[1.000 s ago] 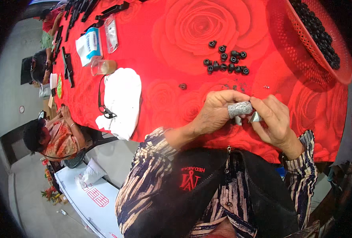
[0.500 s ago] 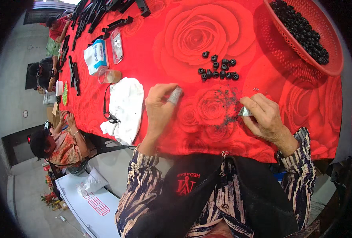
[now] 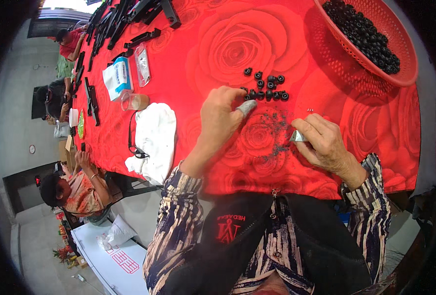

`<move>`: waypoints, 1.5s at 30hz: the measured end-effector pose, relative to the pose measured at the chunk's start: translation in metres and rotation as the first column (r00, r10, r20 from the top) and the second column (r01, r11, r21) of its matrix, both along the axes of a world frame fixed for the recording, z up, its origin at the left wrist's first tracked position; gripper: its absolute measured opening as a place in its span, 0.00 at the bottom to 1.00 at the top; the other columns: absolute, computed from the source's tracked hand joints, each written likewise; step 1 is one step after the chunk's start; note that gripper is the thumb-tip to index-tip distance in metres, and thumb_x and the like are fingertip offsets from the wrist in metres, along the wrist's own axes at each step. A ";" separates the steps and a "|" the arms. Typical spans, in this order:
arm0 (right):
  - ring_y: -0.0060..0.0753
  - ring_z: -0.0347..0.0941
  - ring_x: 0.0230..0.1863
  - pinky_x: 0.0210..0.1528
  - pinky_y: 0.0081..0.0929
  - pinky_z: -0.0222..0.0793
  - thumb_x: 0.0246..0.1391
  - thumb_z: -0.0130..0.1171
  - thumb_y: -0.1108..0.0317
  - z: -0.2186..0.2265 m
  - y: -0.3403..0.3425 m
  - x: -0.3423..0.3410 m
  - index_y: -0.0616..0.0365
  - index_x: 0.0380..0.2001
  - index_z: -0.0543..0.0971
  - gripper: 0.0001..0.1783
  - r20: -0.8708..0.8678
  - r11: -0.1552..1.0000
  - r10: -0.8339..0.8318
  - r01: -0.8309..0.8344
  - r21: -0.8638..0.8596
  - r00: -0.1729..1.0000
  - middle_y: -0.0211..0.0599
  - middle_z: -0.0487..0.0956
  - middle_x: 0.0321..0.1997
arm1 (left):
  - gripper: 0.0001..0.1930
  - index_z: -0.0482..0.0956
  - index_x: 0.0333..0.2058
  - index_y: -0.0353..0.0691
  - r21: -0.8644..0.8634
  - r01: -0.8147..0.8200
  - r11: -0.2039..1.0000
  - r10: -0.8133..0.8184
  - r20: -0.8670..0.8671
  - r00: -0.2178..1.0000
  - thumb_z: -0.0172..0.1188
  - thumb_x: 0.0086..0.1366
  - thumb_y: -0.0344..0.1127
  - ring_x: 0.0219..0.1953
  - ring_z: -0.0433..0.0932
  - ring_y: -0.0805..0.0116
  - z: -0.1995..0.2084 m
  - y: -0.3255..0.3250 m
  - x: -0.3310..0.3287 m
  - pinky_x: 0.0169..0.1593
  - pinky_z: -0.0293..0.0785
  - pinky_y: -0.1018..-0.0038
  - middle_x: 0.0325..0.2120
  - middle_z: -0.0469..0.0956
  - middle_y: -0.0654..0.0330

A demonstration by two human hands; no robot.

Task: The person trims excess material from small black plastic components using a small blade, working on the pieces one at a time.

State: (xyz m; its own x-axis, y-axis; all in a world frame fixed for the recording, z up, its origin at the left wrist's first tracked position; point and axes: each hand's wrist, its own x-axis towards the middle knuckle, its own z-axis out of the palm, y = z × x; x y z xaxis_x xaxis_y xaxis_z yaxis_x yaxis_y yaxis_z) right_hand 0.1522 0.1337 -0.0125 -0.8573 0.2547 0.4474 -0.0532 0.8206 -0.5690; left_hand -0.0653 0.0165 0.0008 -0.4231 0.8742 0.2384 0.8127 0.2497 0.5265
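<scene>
Head view, right hand (image 3: 321, 141) pinching silvery piece (image 3: 298, 136), long axis sideways, tip leftward, left hand (image 3: 221, 114), grip unclear

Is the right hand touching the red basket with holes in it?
Apart: the head view shows red rose-patterned tablecloth between the right hand and the red perforated basket.

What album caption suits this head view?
Left hand by small black parts, right hand holding a silvery piece, over red cloth.

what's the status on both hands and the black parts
Left hand at loosely clustered black parts, grip unclear. Right hand pinching silver piece. Dark crumbs scattered between hands.
</scene>
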 end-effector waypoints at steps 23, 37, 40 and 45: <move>0.30 0.71 0.33 0.33 0.24 0.67 0.39 0.62 0.79 0.002 0.004 0.004 0.62 0.38 0.77 0.17 -0.090 0.856 0.026 -0.069 -0.512 0.996 0.36 0.70 0.31 | 0.11 0.77 0.40 0.32 0.062 0.191 0.980 0.031 0.894 -0.448 0.56 0.63 0.33 0.26 0.76 0.73 -0.015 -0.004 0.058 0.28 0.74 0.77 0.28 0.77 0.58; 0.29 0.71 0.27 0.27 0.24 0.65 0.38 0.64 0.81 0.004 0.002 0.003 0.64 0.35 0.77 0.16 -0.194 0.855 0.159 -0.233 -0.463 0.968 0.38 0.73 0.29 | 0.11 0.77 0.40 0.31 -0.008 0.338 0.941 0.149 0.908 -0.392 0.59 0.59 0.28 0.22 0.76 0.75 -0.008 -0.006 0.048 0.23 0.73 0.80 0.26 0.79 0.57; 0.29 0.71 0.26 0.25 0.24 0.64 0.38 0.66 0.79 0.006 0.001 0.004 0.64 0.34 0.77 0.16 -0.181 0.861 0.172 -0.237 -0.451 0.968 0.38 0.73 0.28 | 0.10 0.78 0.39 0.31 0.000 0.352 0.936 0.142 0.915 -0.377 0.59 0.59 0.27 0.21 0.76 0.74 -0.008 -0.009 0.049 0.22 0.73 0.80 0.25 0.79 0.57; 0.30 0.71 0.25 0.24 0.23 0.64 0.37 0.67 0.77 0.008 0.001 0.005 0.64 0.33 0.77 0.16 -0.171 0.848 0.221 -0.276 -0.453 0.960 0.38 0.73 0.28 | 0.08 0.79 0.37 0.31 0.013 0.436 0.900 0.129 0.947 -0.295 0.61 0.58 0.27 0.21 0.77 0.74 -0.004 -0.010 0.046 0.23 0.73 0.80 0.23 0.79 0.58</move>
